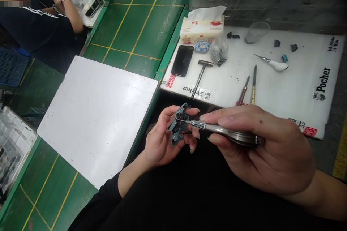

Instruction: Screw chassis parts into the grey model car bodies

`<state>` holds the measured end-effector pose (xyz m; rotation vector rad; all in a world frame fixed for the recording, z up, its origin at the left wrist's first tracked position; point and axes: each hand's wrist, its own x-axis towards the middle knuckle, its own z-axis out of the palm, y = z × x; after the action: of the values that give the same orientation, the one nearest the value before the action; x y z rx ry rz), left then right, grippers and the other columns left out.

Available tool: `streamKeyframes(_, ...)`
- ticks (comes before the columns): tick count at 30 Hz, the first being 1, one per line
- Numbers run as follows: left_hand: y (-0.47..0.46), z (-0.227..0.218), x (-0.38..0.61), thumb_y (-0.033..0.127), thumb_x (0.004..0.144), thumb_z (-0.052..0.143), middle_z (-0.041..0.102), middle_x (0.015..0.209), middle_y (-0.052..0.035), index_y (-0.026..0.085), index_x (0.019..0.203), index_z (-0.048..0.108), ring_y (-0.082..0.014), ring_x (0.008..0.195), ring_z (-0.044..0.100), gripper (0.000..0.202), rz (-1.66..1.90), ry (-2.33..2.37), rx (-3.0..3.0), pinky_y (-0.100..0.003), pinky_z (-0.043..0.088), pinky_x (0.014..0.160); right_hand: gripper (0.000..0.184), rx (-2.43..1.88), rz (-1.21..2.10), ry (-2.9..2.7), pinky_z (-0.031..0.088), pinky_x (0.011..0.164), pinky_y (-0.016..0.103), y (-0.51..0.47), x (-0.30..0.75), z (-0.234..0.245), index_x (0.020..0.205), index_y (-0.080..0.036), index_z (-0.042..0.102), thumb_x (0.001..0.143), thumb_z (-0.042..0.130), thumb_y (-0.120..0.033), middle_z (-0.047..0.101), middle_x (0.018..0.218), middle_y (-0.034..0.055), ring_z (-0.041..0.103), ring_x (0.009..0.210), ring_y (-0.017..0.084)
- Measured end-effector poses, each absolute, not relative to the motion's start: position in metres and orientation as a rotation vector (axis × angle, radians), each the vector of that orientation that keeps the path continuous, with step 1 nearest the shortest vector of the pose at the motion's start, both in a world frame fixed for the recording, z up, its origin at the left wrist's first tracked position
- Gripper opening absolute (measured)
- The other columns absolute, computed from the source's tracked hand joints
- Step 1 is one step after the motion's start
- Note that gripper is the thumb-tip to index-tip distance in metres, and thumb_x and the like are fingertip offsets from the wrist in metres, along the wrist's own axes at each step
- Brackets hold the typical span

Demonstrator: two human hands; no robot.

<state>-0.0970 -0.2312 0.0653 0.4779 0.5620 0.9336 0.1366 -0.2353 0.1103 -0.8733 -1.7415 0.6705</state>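
Observation:
My left hand (162, 137) is closed around a small dark grey plastic part (178, 124) with curved, frame-like arms, held up in front of my lap. My right hand (260, 148) grips a slim metal-shafted screwdriver (217, 129) whose tip sits against the middle of the part. The fingers of my right hand lie along the tool's handle, and its rear end sticks out past my knuckles.
A white mat (284, 90) on the bench holds a black phone (182, 60), a small hammer (201, 72), two thin tools (249, 88), a white-handled knife (273, 64), a tissue pack (202, 28) and small dark pieces. A white board (94, 115) lies left. Another person (40, 25) sits far left.

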Motion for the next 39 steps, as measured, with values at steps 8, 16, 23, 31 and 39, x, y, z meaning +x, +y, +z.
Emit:
streamKeyframes(8,-0.232,0.063,-0.1,0.05,0.107,0.085,0.075,0.159,-0.0138,0.032,0.139,0.067,-0.0314,0.117,0.085,0.041,0.917,0.576,0.589,-0.043,0.074,0.087,0.052,-0.927,0.653,-1.757,0.082,0.095,0.049,-0.24,0.135,0.109,0.139,-0.033,0.074,0.097,0.088,-0.008,0.089,0.12,0.0051,0.09,0.107,0.032)
streamKeyframes(16,-0.229,0.055,-0.109,0.034,0.101,0.093,0.085,0.132,-0.0069,0.03,0.136,0.071,-0.0152,0.089,0.083,0.042,0.917,0.536,0.71,-0.026,0.068,0.08,0.055,-0.887,0.702,-1.785,0.082,0.094,0.047,-0.238,0.135,0.111,0.142,-0.034,0.073,0.097,0.086,-0.006,0.089,0.118,0.003,0.09,0.103,0.03)
streamKeyframes(23,-0.23,0.054,-0.113,0.033,0.096,0.098,0.085,0.137,-0.0094,0.028,0.13,0.066,-0.0175,0.088,0.083,0.047,0.901,0.629,0.779,-0.028,0.067,0.077,0.053,-0.79,0.684,-1.814,0.081,0.099,0.046,-0.237,0.135,0.112,0.139,-0.025,0.073,0.094,0.092,-0.005,0.09,0.115,0.0069,0.091,0.104,0.03)
streamKeyframes(31,-0.229,0.059,-0.11,0.028,0.096,0.098,0.085,0.138,-0.0084,0.027,0.127,0.065,-0.0219,0.099,0.087,0.045,0.893,0.611,0.766,-0.033,0.071,0.087,0.055,-0.793,0.688,-1.798,0.082,0.091,0.046,-0.238,0.136,0.112,0.14,-0.03,0.075,0.093,0.092,-0.006,0.091,0.116,0.0041,0.091,0.102,0.03)
streamKeyframes(39,-0.228,0.065,-0.108,0.016,0.095,0.095,0.085,0.142,-0.0085,0.026,0.12,0.065,-0.0287,0.123,0.085,0.041,0.862,0.612,0.727,-0.048,0.072,0.106,0.053,-0.791,0.703,-1.82,0.082,0.093,0.043,-0.237,0.139,0.108,0.14,-0.03,0.074,0.095,0.095,-0.012,0.09,0.117,0.0022,0.091,0.102,0.028)
